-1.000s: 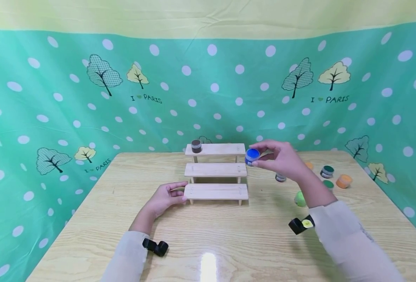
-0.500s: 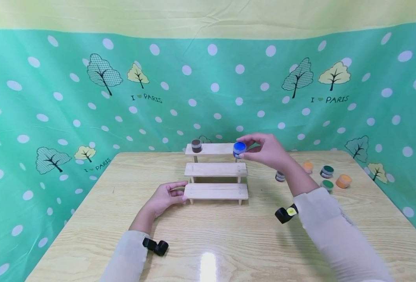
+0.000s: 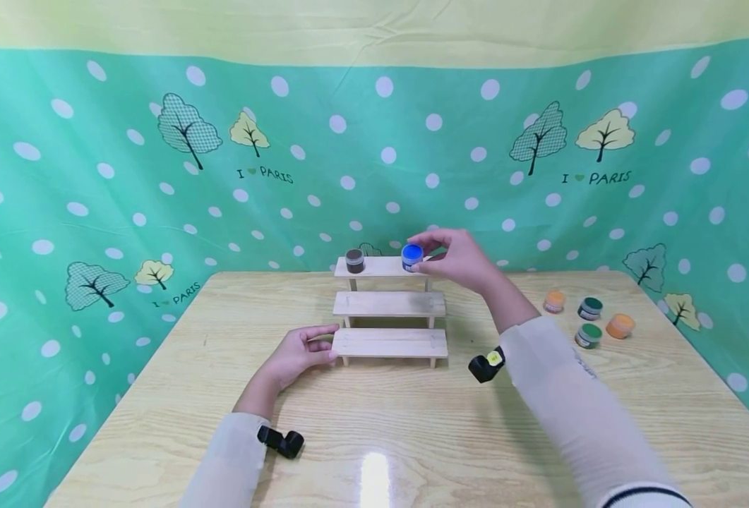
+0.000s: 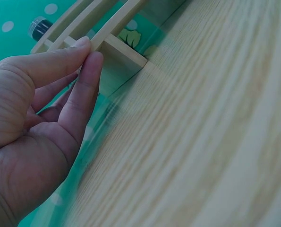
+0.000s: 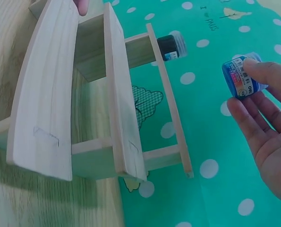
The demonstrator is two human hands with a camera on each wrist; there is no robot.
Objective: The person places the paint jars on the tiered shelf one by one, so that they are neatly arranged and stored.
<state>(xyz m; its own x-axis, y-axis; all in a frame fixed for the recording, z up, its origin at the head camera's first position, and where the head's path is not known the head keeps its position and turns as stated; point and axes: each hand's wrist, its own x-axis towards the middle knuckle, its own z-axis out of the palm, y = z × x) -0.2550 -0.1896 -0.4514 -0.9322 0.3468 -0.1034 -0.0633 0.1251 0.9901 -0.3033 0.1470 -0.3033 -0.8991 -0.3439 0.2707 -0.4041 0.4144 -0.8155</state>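
A three-tier wooden display stand stands on the table. My right hand holds a small blue paint jar between thumb and fingers, close over the top shelf and right of its middle. In the right wrist view the label of the jar faces the camera, and a gap shows between it and the shelf edge. A dark brown paint jar sits at the top shelf's left end. With thumb and finger, my left hand pinches the left end of the lowest shelf, seen closely in the left wrist view.
To the right on the table are two orange jars, one light and one deeper, and two green-lidded jars. A polka-dot cloth hangs behind the table. Each sleeve carries a black wrist camera.
My right hand has carried the blue jar left, from beside the stand to over its top shelf. The right forearm now hides the dark and lime jars. My left hand stays put.
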